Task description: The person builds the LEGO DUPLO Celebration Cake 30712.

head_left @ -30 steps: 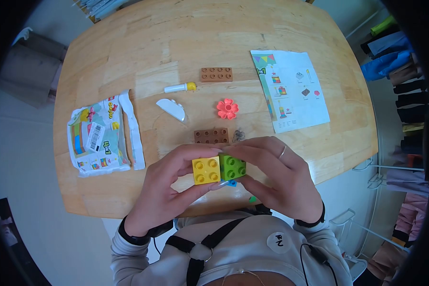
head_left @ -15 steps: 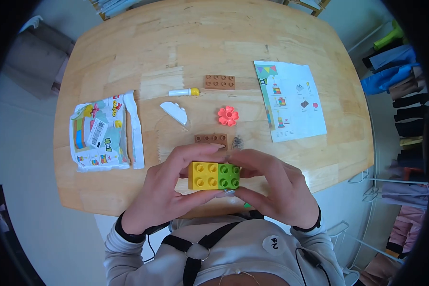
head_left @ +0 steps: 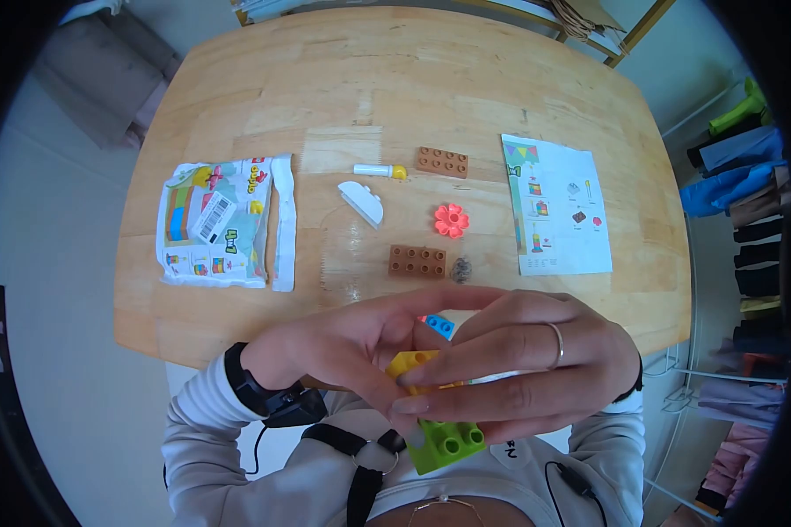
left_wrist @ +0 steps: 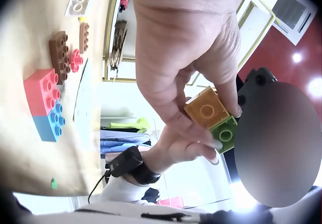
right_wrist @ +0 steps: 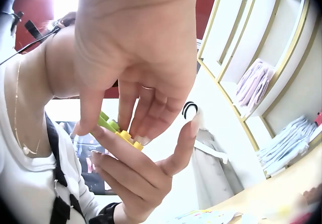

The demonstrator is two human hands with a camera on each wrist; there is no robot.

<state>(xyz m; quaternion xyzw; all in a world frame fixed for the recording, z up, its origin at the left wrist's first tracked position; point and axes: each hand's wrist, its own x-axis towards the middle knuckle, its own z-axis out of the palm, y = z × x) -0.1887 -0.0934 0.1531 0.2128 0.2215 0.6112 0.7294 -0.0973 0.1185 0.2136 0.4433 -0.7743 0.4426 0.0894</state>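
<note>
In the head view a yellow toy brick (head_left: 413, 361) and a green toy brick (head_left: 448, 446) sit side by side, raised and tilted near my chest. My left hand (head_left: 338, 347) grips the pair from one side, its thumb along them. From the other side my right hand (head_left: 536, 364) reaches across, fingers over the yellow brick and hiding much of it. The left wrist view shows the hollow undersides of the yellow and green bricks. A red brick (left_wrist: 42, 91) and a blue brick (left_wrist: 49, 122) stand side by side on the table beyond the hands.
On the table (head_left: 264, 114) lie two brown bricks (head_left: 417, 261), a coral flower piece (head_left: 451, 220), a white half-round piece (head_left: 360, 204) and a white stick with a yellow end (head_left: 378, 171). A torn packet (head_left: 211, 224) is left, an instruction sheet (head_left: 558, 211) right.
The two bricks have turned from level to tilted and come closer to my chest. My right hand has moved across over them. The head view has shifted, showing more of the table's far side.
</note>
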